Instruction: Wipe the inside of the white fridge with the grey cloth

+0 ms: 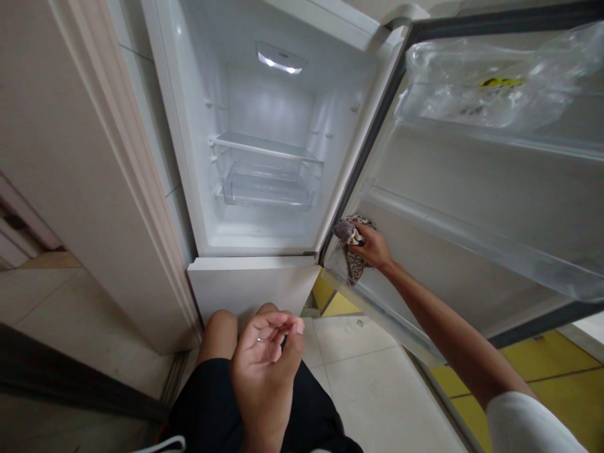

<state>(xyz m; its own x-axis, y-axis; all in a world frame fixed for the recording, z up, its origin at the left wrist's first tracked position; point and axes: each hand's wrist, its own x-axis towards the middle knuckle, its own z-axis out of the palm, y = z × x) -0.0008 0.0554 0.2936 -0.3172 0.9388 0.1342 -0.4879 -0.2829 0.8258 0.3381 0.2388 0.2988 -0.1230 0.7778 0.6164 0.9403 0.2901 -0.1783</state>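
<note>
My right hand (374,246) is closed around a bunched cloth (356,264) with a dark and white pattern. It presses the cloth into the hinge-side end of the lowest clear door shelf (387,318), against the inner side of the open fridge door (476,179). Above my lap is my left hand (268,358), palm turned up. Its fingers are curled, the thumb meets the fingertips, and I see nothing held in them. A thin ring circles one finger.
The lit fridge compartment (271,94) holds a glass shelf (267,147) and a clear drawer (268,189). Clear plastic wrapping (491,82) hangs on the upper door shelf. A door frame (127,189) stands close on the left; yellow cabinets (552,362) lie beneath the fridge door.
</note>
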